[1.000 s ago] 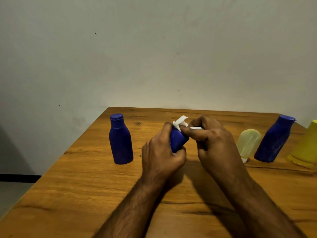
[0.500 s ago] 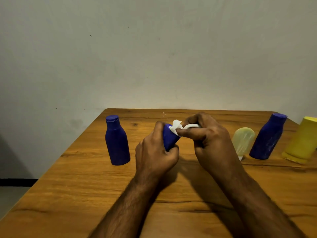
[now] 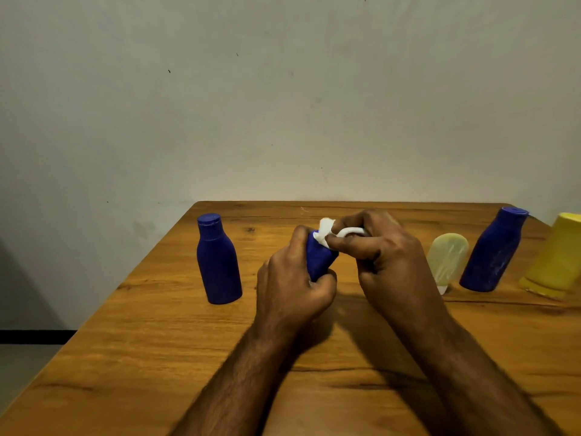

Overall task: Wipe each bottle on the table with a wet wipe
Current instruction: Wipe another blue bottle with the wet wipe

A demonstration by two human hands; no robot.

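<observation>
My left hand point(image 3: 292, 284) grips a blue bottle point(image 3: 319, 259) above the middle of the wooden table point(image 3: 157, 341), with most of the bottle hidden in my fist. My right hand point(image 3: 386, 256) pinches a white wet wipe point(image 3: 328, 232) and presses it against the bottle's upper end. A second blue bottle point(image 3: 218, 261) stands upright to the left. At the right stand a pale translucent bottle point(image 3: 448, 259), a third blue bottle point(image 3: 493, 254) and a yellow bottle point(image 3: 558, 256), which the frame edge cuts off.
The table's far edge meets a plain grey wall point(image 3: 283, 105). Its left edge runs diagonally, with floor point(image 3: 19, 366) below it. Bare wood lies in front of my forearms.
The wipe and my right fingers have shifted slightly over the top of the held bottle. Both hands keep their grips, and the standing bottles have not moved.
</observation>
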